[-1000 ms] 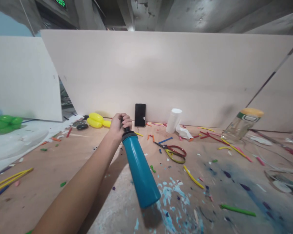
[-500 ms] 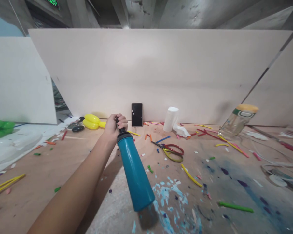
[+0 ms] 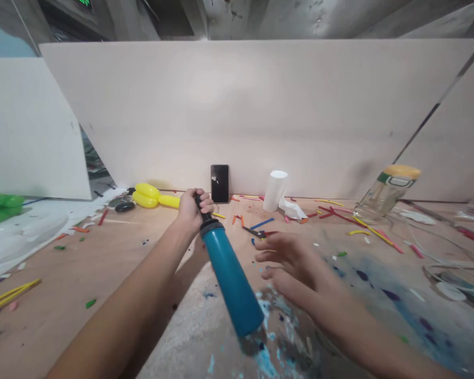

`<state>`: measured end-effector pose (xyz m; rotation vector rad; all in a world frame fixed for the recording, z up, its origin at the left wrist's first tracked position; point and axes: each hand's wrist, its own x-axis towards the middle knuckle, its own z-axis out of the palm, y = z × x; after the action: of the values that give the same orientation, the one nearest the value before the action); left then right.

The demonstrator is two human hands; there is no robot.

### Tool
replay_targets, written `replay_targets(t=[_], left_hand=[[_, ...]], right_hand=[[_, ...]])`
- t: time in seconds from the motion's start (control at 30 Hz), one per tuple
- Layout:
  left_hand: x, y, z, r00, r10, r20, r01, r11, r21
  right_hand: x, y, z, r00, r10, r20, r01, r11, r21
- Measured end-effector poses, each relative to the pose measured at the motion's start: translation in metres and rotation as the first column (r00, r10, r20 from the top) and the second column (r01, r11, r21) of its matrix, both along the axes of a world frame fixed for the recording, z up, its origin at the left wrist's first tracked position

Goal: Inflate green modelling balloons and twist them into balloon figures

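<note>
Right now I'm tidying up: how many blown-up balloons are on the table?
2. A yellow balloon lies at the back by the wall, left of the phone. A green balloon sits at the far left edge. More may be out of view.

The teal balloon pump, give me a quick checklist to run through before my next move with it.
1. Left hand closed on the black handle of the teal balloon pump: ok.
2. Right hand open and holding nothing, beside the pump barrel: ok.
3. Balloon fitted on the nozzle: cannot tell, the near end is blurred.
4. Scissors clear of the right hand: not ok, they lie just beyond the fingertips.
5. Tabletop tidy: not ok, balloon scraps lie scattered.
</note>
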<state>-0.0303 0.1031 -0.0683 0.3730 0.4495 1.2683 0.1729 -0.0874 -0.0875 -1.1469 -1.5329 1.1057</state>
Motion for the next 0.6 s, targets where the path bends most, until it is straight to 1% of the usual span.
replay_targets(t=[0.03, 0.07, 0.1, 0.17, 0.23, 0.3, 0.37, 0.43, 0.47, 0.53, 0.6], left_hand=[[0.007, -0.001, -0.004, 1.000, 0.019, -0.020, -0.019, 1.000, 0.000], [0.012, -0.001, -0.009, 0.999, 0.022, -0.043, -0.022, 1.000, -0.003], [0.017, -0.001, -0.013, 0.998, 0.018, -0.061, -0.019, 1.000, -0.015], [0.022, 0.000, -0.020, 0.996, 0.064, -0.058, -0.066, 0.997, -0.028], [0.022, 0.004, -0.025, 0.993, 0.103, -0.053, -0.105, 0.994, -0.040], [0.018, 0.010, -0.027, 0.992, 0.113, -0.059, -0.117, 0.991, -0.067], [0.014, 0.020, -0.028, 0.991, 0.113, -0.065, -0.119, 0.987, -0.106], [0.009, 0.032, -0.027, 0.991, 0.119, -0.065, -0.127, 0.983, -0.135], [0.005, 0.039, -0.025, 0.991, 0.122, -0.061, -0.130, 0.981, -0.141], [-0.003, 0.051, -0.019, 0.991, 0.128, -0.046, -0.133, 0.981, -0.141], [-0.015, 0.060, -0.011, 0.990, 0.137, -0.028, -0.140, 0.981, -0.132]], right_hand=[[-0.008, 0.015, 0.001, 0.998, 0.033, -0.045, -0.039, 0.989, -0.144], [-0.017, 0.029, -0.001, 0.993, 0.094, -0.076, -0.110, 0.964, -0.242], [-0.024, 0.040, -0.004, 0.986, 0.128, -0.106, -0.156, 0.931, -0.329], [-0.037, 0.053, -0.014, 0.975, 0.140, -0.169, -0.204, 0.863, -0.461], [-0.047, 0.056, -0.021, 0.947, 0.110, -0.301, -0.270, 0.781, -0.563], [-0.054, 0.053, -0.023, 0.897, 0.040, -0.440, -0.342, 0.694, -0.634], [-0.060, 0.047, -0.020, 0.871, -0.054, -0.488, -0.346, 0.638, -0.687], [-0.066, 0.038, -0.015, 0.871, -0.119, -0.476, -0.311, 0.618, -0.723], [-0.068, 0.033, -0.014, 0.874, -0.127, -0.470, -0.303, 0.613, -0.729], [-0.070, 0.020, -0.013, 0.880, -0.101, -0.465, -0.312, 0.615, -0.724], [-0.068, 0.007, -0.016, 0.883, -0.064, -0.465, -0.324, 0.634, -0.702]])
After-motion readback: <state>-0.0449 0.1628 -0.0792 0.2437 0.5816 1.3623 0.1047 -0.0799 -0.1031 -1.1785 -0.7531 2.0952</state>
